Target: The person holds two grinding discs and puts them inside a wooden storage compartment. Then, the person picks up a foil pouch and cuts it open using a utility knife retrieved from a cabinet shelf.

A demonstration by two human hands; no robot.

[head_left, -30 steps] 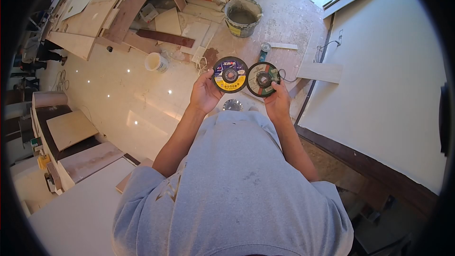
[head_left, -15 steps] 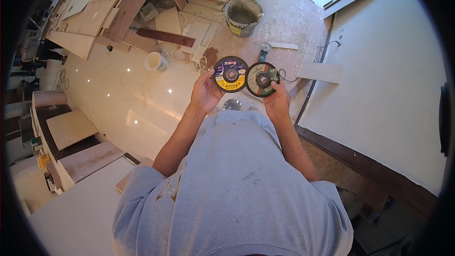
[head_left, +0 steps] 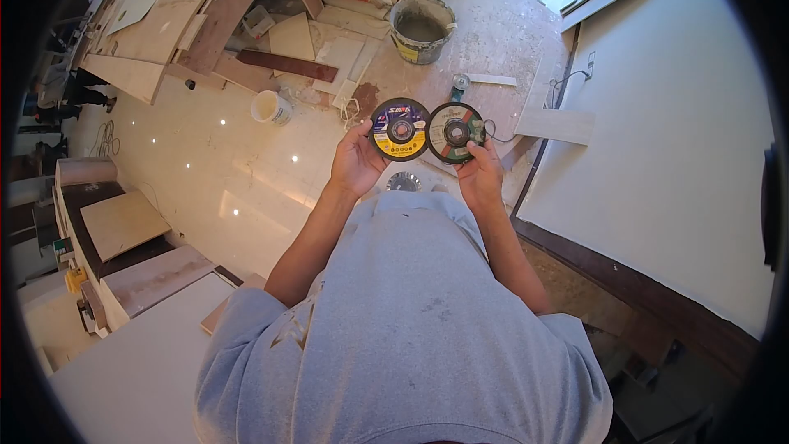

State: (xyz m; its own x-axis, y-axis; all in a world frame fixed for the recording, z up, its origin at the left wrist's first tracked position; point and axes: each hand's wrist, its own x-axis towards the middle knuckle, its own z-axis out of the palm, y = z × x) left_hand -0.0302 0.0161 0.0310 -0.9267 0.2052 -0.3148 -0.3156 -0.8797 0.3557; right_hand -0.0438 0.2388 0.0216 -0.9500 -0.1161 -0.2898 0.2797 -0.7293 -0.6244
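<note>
My left hand point(head_left: 357, 159) grips the left edge of a grinding disc point(head_left: 400, 148) with a purple and yellow label and a centre hole. Beside it, my right hand point(head_left: 482, 171) pinches a second grinding disc point(head_left: 445, 126), which has a worn beige, red and green label. Its thumb lies on the label, while the fingers are mostly behind the disc. Both discs face up toward me, their rims meeting or nearly meeting. On the floor just beyond the second disc lies an angle grinder point(head_left: 459, 85), partly hidden by it.
A mortar-stained bucket point(head_left: 421, 10) stands ahead, a smaller white bucket point(head_left: 269, 107) to its left. Wooden boards point(head_left: 288, 64) and planks lie at far left. A loose board point(head_left: 555, 126) rests by the right wall point(head_left: 657, 148). A person's legs point(head_left: 86, 97) show at far left.
The disc in my right hand has moved slightly up and tilted a little, with the thumb lower on its label. My left hand and its disc stay nearly still.
</note>
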